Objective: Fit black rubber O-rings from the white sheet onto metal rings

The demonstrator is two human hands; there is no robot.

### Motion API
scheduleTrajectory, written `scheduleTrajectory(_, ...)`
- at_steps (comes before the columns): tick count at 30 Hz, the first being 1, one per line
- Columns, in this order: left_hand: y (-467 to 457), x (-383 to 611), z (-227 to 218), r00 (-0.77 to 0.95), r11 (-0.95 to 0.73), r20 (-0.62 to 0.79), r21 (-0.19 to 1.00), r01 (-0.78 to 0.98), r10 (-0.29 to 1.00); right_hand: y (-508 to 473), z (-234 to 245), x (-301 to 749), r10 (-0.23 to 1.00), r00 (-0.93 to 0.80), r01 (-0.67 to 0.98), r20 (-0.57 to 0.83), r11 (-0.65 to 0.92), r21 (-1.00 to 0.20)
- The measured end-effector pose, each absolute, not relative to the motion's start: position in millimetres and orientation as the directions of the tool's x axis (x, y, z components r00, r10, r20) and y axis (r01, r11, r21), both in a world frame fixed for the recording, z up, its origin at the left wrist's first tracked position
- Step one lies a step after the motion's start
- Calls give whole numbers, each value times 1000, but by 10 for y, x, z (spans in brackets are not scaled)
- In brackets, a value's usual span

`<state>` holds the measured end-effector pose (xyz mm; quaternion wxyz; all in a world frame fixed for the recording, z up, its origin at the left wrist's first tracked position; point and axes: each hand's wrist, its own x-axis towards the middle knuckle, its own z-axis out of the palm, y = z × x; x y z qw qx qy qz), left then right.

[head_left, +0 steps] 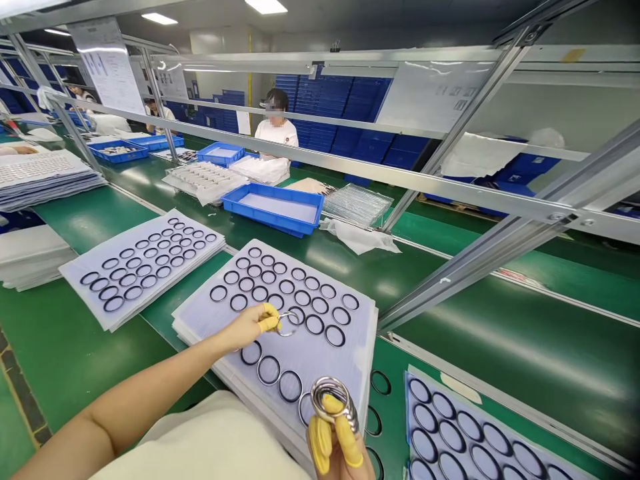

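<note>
My left hand (253, 325), with yellow finger cots on its fingertips, pinches one shiny metal ring (289, 324) just above a stack of white sheets (210, 327). Rows of dark-edged rings (269, 370) lie on the top sheet, some partly hidden behind my left arm. Closer to me, my right hand (337, 443) is closed around a bunch of nested silver rings (331, 398), its fingers also in yellow cots. That bunch is in front of the sheet's lower right corner and covers part of another ring lying there.
More rings lie on a sheet stack (145, 267) at left and a sheet (470, 433) at lower right. Loose rings (381, 382) rest on the green table. A blue tray (273, 207) stands beyond, below a metal frame (320, 162). Across the table is a person (277, 130).
</note>
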<state>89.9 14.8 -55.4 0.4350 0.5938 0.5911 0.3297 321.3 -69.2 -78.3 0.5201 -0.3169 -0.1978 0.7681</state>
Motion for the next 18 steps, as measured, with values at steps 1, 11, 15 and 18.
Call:
scheduleTrajectory(1,90,953,-447,120,78,-127,935,345,985,-693,-759,3187,925,-238,-677,-298,-377,-632)
scheduleTrajectory(11,-288,1284,81,430,484,-320,798,-358,844,-737,-378,3107,892,-364,-603,-269,-446,-662)
scheduleTrajectory(15,-314,1300,117,445,513,-341,781,-357,828,-739,-449,3121,897,-386,-596,-215,-421,-684)
scheduleTrajectory(18,-329,1305,131,443,513,-345,785,-347,828,-741,-554,3139,906,-391,-589,-163,-382,-712)
